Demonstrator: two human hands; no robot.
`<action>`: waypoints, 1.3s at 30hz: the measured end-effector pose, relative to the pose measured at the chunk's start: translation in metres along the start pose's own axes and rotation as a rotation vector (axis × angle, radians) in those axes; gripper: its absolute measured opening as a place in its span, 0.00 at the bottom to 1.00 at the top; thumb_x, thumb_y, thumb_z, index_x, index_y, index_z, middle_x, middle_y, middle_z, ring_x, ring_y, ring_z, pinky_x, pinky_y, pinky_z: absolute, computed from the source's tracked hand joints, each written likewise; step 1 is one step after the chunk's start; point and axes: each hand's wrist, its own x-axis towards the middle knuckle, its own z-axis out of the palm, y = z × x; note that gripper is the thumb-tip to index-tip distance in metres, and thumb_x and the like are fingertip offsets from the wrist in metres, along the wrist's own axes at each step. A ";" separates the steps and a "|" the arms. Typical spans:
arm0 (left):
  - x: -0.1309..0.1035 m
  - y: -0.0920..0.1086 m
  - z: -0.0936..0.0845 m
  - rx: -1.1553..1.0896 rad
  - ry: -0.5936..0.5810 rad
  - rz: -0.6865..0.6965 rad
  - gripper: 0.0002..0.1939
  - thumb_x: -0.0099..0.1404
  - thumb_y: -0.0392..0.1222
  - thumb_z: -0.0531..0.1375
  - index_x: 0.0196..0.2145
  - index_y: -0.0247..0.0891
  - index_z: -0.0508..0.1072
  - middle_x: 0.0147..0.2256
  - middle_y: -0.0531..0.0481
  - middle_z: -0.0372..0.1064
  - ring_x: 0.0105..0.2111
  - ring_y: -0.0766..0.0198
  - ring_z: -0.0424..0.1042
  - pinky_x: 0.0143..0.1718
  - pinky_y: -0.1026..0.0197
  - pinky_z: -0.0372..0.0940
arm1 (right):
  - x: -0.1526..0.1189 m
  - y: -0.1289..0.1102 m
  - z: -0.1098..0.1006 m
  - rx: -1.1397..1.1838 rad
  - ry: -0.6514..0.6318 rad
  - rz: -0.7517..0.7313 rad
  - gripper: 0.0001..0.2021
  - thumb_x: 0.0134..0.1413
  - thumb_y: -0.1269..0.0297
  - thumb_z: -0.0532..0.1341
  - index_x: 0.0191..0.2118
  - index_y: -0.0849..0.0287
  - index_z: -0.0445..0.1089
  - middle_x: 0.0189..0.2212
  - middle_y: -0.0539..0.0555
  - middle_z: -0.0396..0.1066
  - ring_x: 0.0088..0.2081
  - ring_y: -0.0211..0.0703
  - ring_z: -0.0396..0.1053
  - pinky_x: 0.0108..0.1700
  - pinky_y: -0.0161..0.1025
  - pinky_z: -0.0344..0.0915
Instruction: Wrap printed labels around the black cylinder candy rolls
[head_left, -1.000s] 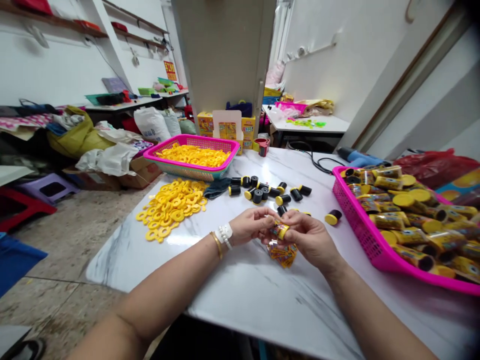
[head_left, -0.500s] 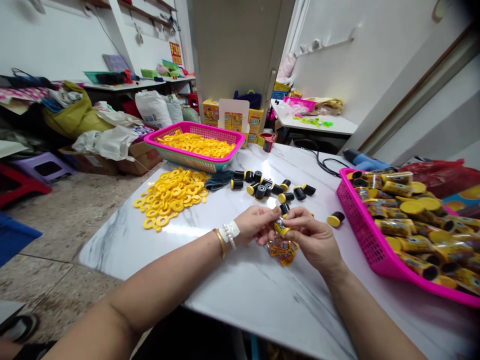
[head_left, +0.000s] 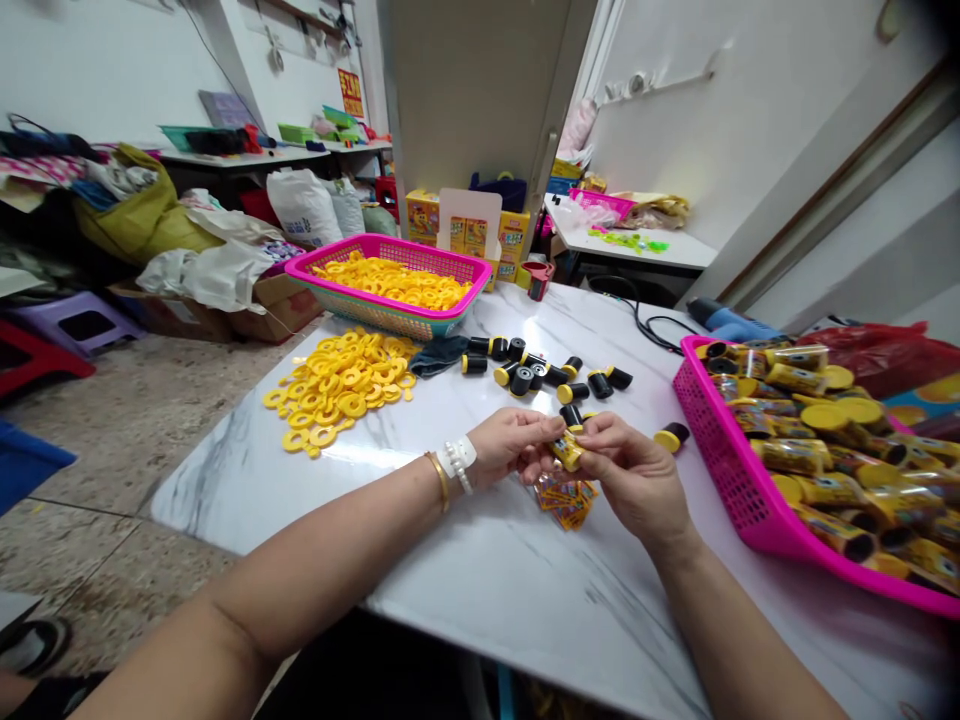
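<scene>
Between my two hands is a small cylinder with a printed yellow label, held above the table. My left hand pinches its left side, fingers closed. From the right, my right hand grips it with thumb and fingertips. Just below lies a loose stack of printed orange labels. Beyond my hands are several black cylinders with yellow caps, some upright and some on their sides. One black cylinder with a yellow end lies apart, right of my right hand.
A pile of yellow rings lies on the left of the marbled table. Behind it stands a pink basket of yellow rings. At right, another pink basket holds labelled cylinders. A dark cloth and a blue heat-gun-like tool lie farther back.
The cylinder in my hands has turned, so more of its printed label shows. My hands stay almost in the same place, both still holding it.
</scene>
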 end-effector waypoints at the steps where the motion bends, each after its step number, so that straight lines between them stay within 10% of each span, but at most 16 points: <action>1: 0.000 0.000 0.000 0.001 0.019 -0.019 0.28 0.51 0.63 0.69 0.27 0.32 0.69 0.16 0.54 0.67 0.10 0.73 0.61 0.13 0.70 0.54 | -0.001 -0.001 -0.001 -0.031 -0.023 0.014 0.08 0.53 0.69 0.69 0.39 0.48 0.79 0.41 0.51 0.63 0.36 0.38 0.71 0.34 0.39 0.78; 14: 0.000 0.000 -0.004 0.244 -0.067 -0.063 0.30 0.59 0.68 0.58 0.40 0.35 0.69 0.20 0.51 0.70 0.13 0.67 0.66 0.16 0.66 0.58 | -0.010 -0.040 0.010 -0.394 -0.022 -0.029 0.09 0.52 0.70 0.69 0.40 0.52 0.78 0.44 0.54 0.65 0.42 0.42 0.71 0.37 0.36 0.74; 19: 0.005 -0.004 -0.006 0.934 0.224 0.195 0.20 0.60 0.57 0.63 0.38 0.37 0.75 0.23 0.52 0.69 0.21 0.67 0.66 0.25 0.64 0.60 | -0.075 -0.105 0.006 -0.533 -0.462 0.303 0.09 0.52 0.76 0.62 0.36 0.56 0.75 0.37 0.53 0.72 0.36 0.40 0.72 0.37 0.35 0.70; 22: 0.008 -0.017 -0.005 1.292 0.238 0.320 0.09 0.58 0.45 0.67 0.34 0.39 0.79 0.33 0.49 0.72 0.31 0.63 0.70 0.31 0.63 0.60 | -0.133 -0.104 0.010 -0.725 -0.655 0.501 0.11 0.47 0.80 0.61 0.33 0.56 0.73 0.34 0.51 0.74 0.35 0.38 0.73 0.36 0.30 0.68; 28: 0.017 -0.033 -0.003 1.387 0.292 0.339 0.03 0.59 0.41 0.66 0.28 0.42 0.80 0.35 0.50 0.71 0.33 0.63 0.69 0.30 0.62 0.60 | -0.203 -0.050 0.017 -1.215 -0.614 0.105 0.10 0.55 0.74 0.58 0.39 0.56 0.74 0.42 0.57 0.79 0.28 0.41 0.77 0.26 0.32 0.69; 31: 0.017 -0.032 -0.004 1.228 0.337 0.493 0.02 0.59 0.40 0.66 0.31 0.42 0.81 0.33 0.50 0.69 0.33 0.64 0.69 0.34 0.62 0.63 | -0.178 -0.066 0.016 -1.102 -0.454 -0.035 0.09 0.59 0.68 0.61 0.44 0.54 0.74 0.38 0.54 0.80 0.34 0.42 0.78 0.34 0.32 0.72; 35: 0.009 -0.025 -0.005 1.121 0.416 0.772 0.05 0.63 0.40 0.64 0.35 0.42 0.81 0.34 0.48 0.67 0.34 0.65 0.68 0.36 0.62 0.64 | -0.102 -0.079 0.013 -1.021 0.154 -0.002 0.08 0.62 0.63 0.60 0.36 0.54 0.77 0.28 0.51 0.78 0.29 0.41 0.75 0.31 0.34 0.68; 39: 0.002 -0.019 -0.002 1.073 0.443 0.871 0.05 0.63 0.40 0.64 0.35 0.41 0.82 0.33 0.48 0.66 0.33 0.64 0.68 0.35 0.62 0.64 | -0.026 -0.040 0.007 -0.657 0.172 0.299 0.17 0.57 0.50 0.63 0.37 0.60 0.79 0.31 0.55 0.78 0.30 0.43 0.73 0.31 0.36 0.66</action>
